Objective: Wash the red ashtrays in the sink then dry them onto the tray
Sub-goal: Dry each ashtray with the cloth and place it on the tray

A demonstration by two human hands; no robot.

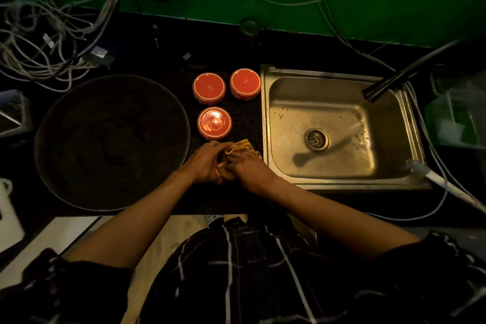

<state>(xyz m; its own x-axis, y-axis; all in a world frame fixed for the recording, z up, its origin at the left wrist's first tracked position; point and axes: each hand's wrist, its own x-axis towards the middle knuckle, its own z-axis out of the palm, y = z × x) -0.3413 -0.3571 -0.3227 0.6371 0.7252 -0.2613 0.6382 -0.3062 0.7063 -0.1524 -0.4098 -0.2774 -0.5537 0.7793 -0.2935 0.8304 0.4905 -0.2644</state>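
Red ashtray [217,169] gripped in left hand [203,163] at frame center; right hand [248,167] presses yellow cloth [240,151] on it. 3 ashtrays [214,123] sit btwn tray [111,142] and sink [339,126].

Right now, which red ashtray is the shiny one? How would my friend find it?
Find the metal sink. Left of it, three red ashtrays sit on the dark counter. The shiny ashtray is the nearest one, alone in front of the other two, with a bright glare spot on it.

Dark plaid shirt [252,271], white stripes, short sleeves.
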